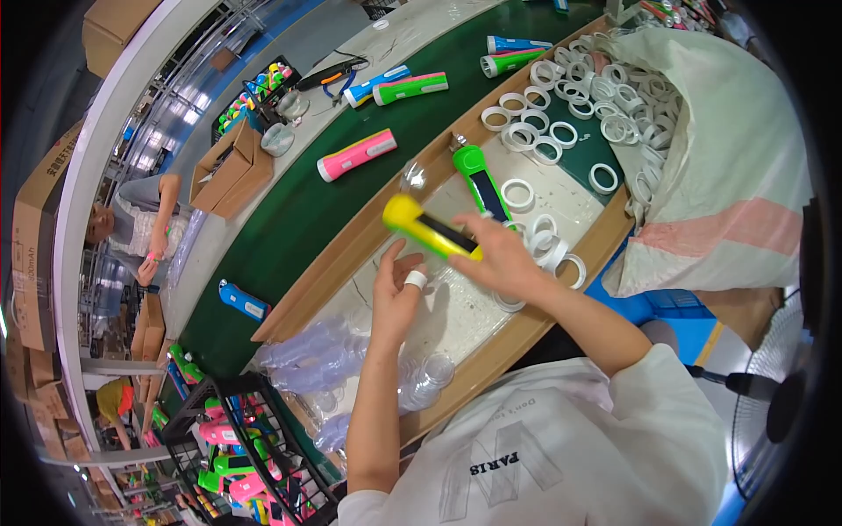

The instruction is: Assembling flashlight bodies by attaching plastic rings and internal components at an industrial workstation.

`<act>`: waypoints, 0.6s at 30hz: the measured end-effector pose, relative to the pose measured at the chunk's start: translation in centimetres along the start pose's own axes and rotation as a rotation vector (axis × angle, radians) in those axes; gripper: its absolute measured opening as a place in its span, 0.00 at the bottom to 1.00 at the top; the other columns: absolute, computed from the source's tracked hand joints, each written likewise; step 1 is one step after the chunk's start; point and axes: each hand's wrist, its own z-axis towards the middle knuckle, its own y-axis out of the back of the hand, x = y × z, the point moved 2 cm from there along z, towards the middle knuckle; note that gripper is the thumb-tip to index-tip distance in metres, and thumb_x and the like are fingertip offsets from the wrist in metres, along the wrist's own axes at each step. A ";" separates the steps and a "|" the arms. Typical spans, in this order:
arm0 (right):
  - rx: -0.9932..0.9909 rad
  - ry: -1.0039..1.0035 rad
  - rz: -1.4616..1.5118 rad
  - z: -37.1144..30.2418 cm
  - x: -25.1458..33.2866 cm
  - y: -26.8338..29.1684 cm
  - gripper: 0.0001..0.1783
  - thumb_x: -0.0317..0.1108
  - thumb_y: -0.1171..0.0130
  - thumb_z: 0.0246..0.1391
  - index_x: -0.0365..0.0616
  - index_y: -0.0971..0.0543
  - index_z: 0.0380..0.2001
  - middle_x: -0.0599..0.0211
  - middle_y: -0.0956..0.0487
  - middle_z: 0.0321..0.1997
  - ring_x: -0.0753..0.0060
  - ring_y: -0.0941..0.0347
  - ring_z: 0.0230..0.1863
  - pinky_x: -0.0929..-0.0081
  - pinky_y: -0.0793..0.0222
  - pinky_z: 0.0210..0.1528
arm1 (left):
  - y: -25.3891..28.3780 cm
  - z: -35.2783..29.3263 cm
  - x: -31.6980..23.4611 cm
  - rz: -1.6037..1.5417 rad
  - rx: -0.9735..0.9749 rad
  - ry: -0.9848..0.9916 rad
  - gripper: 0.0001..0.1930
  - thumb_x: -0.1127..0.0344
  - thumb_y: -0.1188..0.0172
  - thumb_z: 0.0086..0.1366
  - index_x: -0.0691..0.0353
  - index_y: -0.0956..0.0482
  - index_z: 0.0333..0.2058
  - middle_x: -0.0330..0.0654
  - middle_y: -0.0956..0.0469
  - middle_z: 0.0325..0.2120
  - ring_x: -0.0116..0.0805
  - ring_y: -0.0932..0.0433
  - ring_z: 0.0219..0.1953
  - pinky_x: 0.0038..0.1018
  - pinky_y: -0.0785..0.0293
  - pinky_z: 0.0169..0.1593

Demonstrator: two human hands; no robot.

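My right hand point(506, 259) is closed around a yellow-and-green flashlight body point(412, 217) with a dark panel along its side, held tilted over a cardboard-edged tray point(474, 390). My left hand point(399, 285) is just beside it, fingers apart and holding nothing; a white band wraps one of its digits. Behind my right hand lies a green flashlight body point(482, 186) with a dark panel. White plastic rings point(517, 195) are scattered near it. Close to my left forearm are clear round lenses point(427, 375) and bundles in clear plastic film point(311, 359).
A large white sack point(719, 158) spills many rings at the right. Beyond the tray, a green belt point(289, 237) carries a pink flashlight point(357, 154) and several others. A black crate point(237, 438) of flashlights stands lower left. A fan point(772, 394) is at right; a co-worker point(149, 223) sits across.
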 end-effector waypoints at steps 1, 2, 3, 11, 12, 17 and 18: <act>0.090 0.005 0.036 -0.7 0.8 -1.0 0.27 0.41 0.35 0.48 0.44 0.32 0.49 0.48 0.23 0.33 0.45 0.24 0.36 0.55 0.30 0.40 | 0.4 -0.5 0.1 0.003 0.018 0.032 0.28 0.75 0.46 0.62 0.61 0.40 0.61 0.50 0.25 0.46 0.32 0.25 0.43 0.26 0.27 0.45; 0.181 0.010 0.072 -1.1 1.5 -1.6 0.27 0.42 0.35 0.48 0.44 0.32 0.49 0.48 0.23 0.33 0.44 0.24 0.36 0.55 0.30 0.40 | 0.7 -0.9 0.1 0.005 0.034 0.064 0.28 0.75 0.46 0.62 0.62 0.41 0.61 0.50 0.26 0.46 0.32 0.25 0.43 0.26 0.27 0.45; 0.310 0.019 0.082 -1.3 1.9 -1.5 0.22 0.42 0.37 0.50 0.43 0.28 0.46 0.49 0.23 0.32 0.43 0.24 0.35 0.55 0.30 0.38 | 0.7 -1.6 -0.1 -0.017 0.035 0.019 0.27 0.74 0.46 0.62 0.62 0.40 0.61 0.50 0.26 0.45 0.33 0.24 0.42 0.27 0.27 0.45; -0.052 -0.083 -0.708 3.6 -3.9 5.2 0.18 0.43 0.35 0.48 0.40 0.22 0.37 0.48 0.26 0.36 0.49 0.30 0.41 0.60 0.31 0.41 | 7.0 -5.9 0.1 1.270 -0.230 -0.319 0.24 0.72 0.39 0.50 0.61 0.25 0.50 0.52 0.26 0.43 0.50 0.30 0.48 0.41 0.36 0.53; 0.025 -0.154 -0.607 3.5 -5.5 5.3 0.19 0.44 0.35 0.49 0.39 0.22 0.35 0.47 0.26 0.36 0.50 0.31 0.43 0.60 0.32 0.43 | 7.1 -5.8 0.5 1.358 -0.174 -0.278 0.23 0.72 0.38 0.48 0.60 0.23 0.47 0.50 0.25 0.41 0.48 0.30 0.46 0.39 0.36 0.51; 0.196 -0.196 -0.421 3.6 -6.5 5.1 0.22 0.48 0.38 0.51 0.36 0.20 0.34 0.43 0.25 0.37 0.46 0.33 0.47 0.58 0.34 0.50 | 7.4 -5.7 1.3 1.288 -0.140 -0.181 0.22 0.72 0.37 0.44 0.59 0.20 0.42 0.48 0.25 0.37 0.46 0.27 0.42 0.38 0.36 0.49; 0.194 -0.197 -0.423 3.5 -6.9 5.5 0.22 0.48 0.38 0.51 0.36 0.20 0.34 0.43 0.25 0.37 0.46 0.33 0.47 0.58 0.34 0.50 | 7.4 -5.8 1.0 1.245 -0.154 -0.191 0.21 0.72 0.36 0.45 0.59 0.20 0.43 0.49 0.25 0.37 0.46 0.27 0.41 0.38 0.35 0.49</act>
